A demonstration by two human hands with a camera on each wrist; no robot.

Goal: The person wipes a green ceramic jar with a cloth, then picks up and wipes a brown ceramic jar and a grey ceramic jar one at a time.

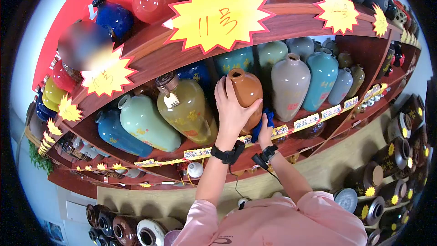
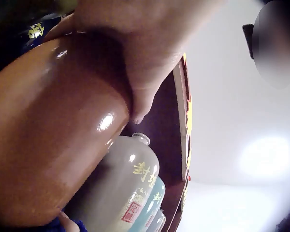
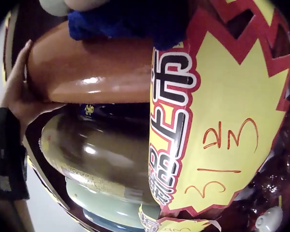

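A glossy orange-brown ceramic jar point(image 1: 248, 86) with a small open neck stands on the shelf, tilted slightly. My left hand point(image 1: 234, 107) grips it around the shoulder, thumb across the front and fingers on the far side. In the left wrist view the thumb and palm of the left hand point(image 2: 140, 53) lie against the jar point(image 2: 63, 130). Low on the jar's right side, my right hand point(image 1: 265, 134) holds a blue cloth point(image 1: 263, 126) to it. The right wrist view shows the cloth point(image 3: 125, 24) against the jar point(image 3: 92, 72), most of the right hand being hidden.
An olive jar point(image 1: 189, 109) stands left of the brown one, a grey jar point(image 1: 290, 86) and a turquoise jar point(image 1: 321, 79) to its right. Yellow price labels point(image 1: 307, 122) line the shelf edge. Above hangs a big starburst sign point(image 1: 218, 18); dark jars point(image 1: 364, 177) stand on the floor.
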